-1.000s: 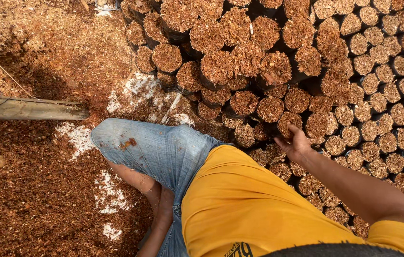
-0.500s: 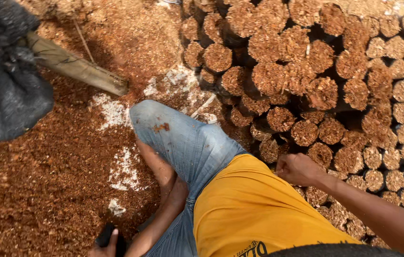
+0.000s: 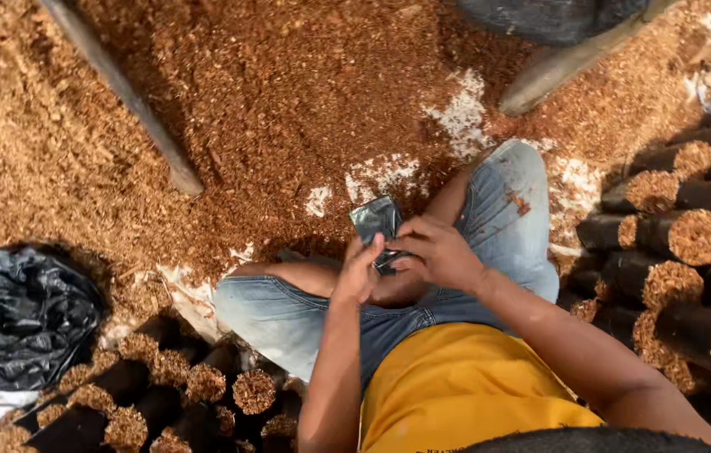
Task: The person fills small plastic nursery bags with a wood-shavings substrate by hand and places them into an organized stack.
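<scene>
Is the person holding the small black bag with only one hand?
No, both the left hand and the right hand grip the small black bag above the lap.

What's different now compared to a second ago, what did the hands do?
The right hand left the filled bags on the right and came in to the lap. The left hand came up, and both now hold a small black bag. The person stays seated on the sawdust.

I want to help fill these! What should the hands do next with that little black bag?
Probably pull its mouth open. The left hand and right hand both pinch the flat, empty black bag, with loose sawdust just ahead.
</scene>
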